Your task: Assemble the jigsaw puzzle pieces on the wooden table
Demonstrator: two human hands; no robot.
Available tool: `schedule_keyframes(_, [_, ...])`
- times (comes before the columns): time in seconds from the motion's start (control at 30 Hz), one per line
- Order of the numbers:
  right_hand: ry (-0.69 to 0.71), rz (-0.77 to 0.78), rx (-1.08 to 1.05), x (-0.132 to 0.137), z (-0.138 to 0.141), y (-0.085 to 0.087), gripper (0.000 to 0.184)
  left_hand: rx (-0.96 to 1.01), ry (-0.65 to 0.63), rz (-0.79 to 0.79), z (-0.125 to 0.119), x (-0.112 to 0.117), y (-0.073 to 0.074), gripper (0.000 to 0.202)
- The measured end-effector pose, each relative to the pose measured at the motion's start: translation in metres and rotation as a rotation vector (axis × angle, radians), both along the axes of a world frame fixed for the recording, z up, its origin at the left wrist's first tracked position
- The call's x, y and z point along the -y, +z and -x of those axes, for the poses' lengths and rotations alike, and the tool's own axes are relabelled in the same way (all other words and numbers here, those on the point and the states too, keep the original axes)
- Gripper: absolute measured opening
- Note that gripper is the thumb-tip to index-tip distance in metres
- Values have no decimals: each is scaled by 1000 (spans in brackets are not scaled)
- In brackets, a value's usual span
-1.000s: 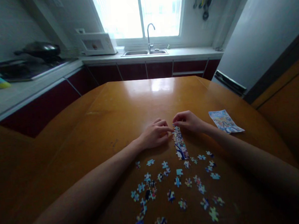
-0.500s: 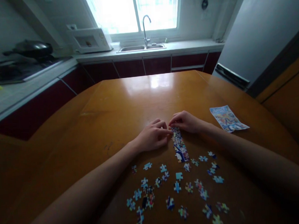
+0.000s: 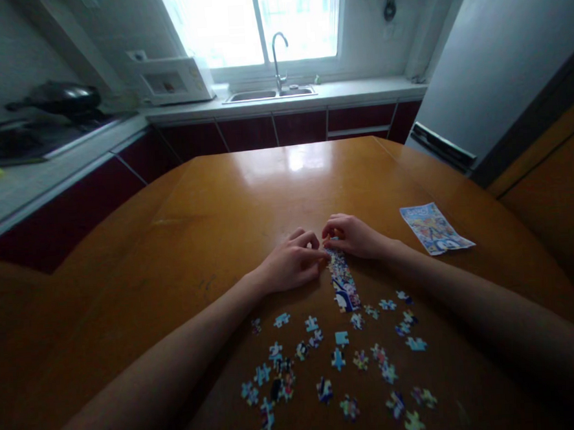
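Presently, the right hand (image 3: 354,235) pinches the 12 o'clock end of the colourful assembled cardboard jigsaw strip (image 3: 344,284); the left hand (image 3: 292,264), loosely curled, touches it.

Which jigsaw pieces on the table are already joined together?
The narrow strip, its far end at the fingertips of the left hand and right hand; the loose pieces lie scattered nearer the person.

A left hand (image 3: 290,267), a right hand (image 3: 352,235), one puzzle strip (image 3: 344,283), one leaflet (image 3: 434,228), about thirty loose pieces (image 3: 338,359)
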State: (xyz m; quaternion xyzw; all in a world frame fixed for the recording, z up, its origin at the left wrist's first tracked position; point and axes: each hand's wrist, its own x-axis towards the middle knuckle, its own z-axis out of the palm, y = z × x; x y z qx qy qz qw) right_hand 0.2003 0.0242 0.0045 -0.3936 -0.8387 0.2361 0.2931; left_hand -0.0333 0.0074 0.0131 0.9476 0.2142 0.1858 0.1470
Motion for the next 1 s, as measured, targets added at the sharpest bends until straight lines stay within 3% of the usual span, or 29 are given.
schedule_keyframes(1.0, [-38,2,-45,5,-1,-7,7,-18,-4,-3,2,2,3,31])
